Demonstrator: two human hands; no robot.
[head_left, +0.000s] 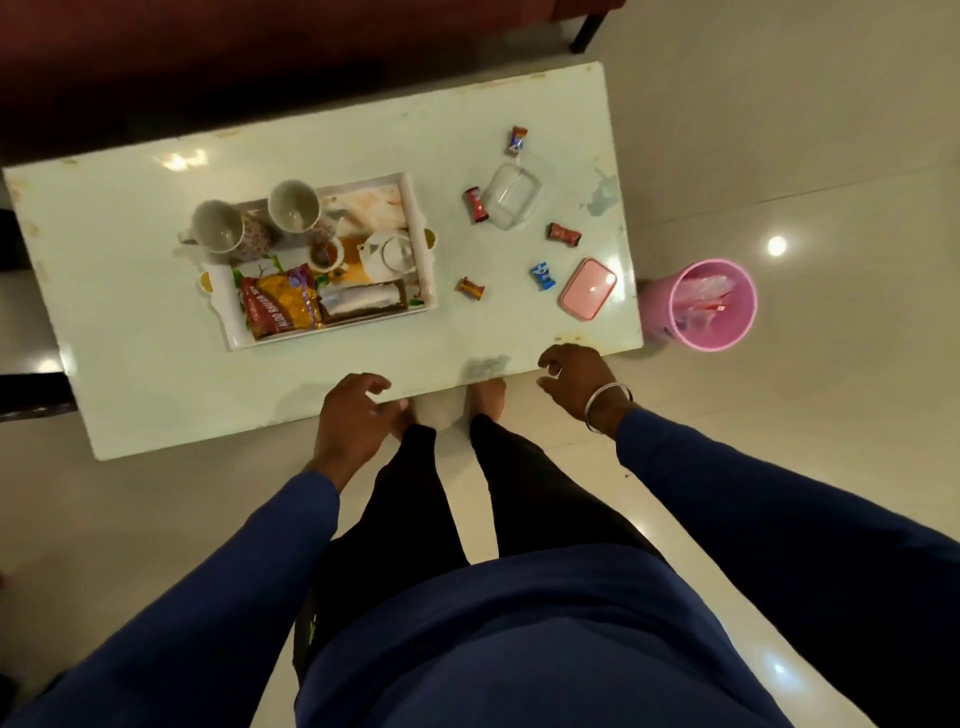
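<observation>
I stand at the near edge of a low pale green table (130, 322). My left hand (353, 421) hovers over that edge, fingers loosely curled, holding nothing. My right hand (576, 379), a bangle on its wrist, hangs over the edge further right, also empty. Several wrapped candies lie loose on the table's right half, among them a red one (476, 204), a blue one (543, 275) and a gold one (470, 288). A clear plastic box (511, 196) stands open among them. Its pink lid (588, 288) lies near the right edge.
A white tray (426, 280) on the table carries two mugs (218, 234), a small teapot (392, 254), a little cup and a snack packet (283, 306). A pink bin (709, 306) with wrappers stands on the floor right of the table. A dark sofa lies beyond.
</observation>
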